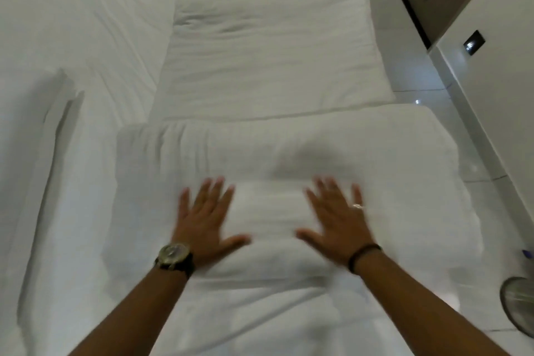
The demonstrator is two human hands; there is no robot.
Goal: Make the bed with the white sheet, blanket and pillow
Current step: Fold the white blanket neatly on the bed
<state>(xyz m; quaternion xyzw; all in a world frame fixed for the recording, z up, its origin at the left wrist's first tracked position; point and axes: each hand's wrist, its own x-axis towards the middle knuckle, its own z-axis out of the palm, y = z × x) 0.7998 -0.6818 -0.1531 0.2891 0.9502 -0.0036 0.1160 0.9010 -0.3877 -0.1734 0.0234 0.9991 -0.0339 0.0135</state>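
Both the left hand [202, 225] and right hand [338, 225] lie flat and open, gripping nothing, patting the plump white fabric pillow [289, 176] smooth; next probably squaring it.

Both hands lie flat, fingers spread, on a plump white pillow [289, 182] at the near end of the bed: the left hand [202, 220] with a dark-strapped wristwatch [173, 256], the right hand [338, 220] with a ring. Beyond the pillow lies a folded white blanket [271, 58] on the white sheet [86, 23], with pale glossy floor tiles [427, 89] to the right.
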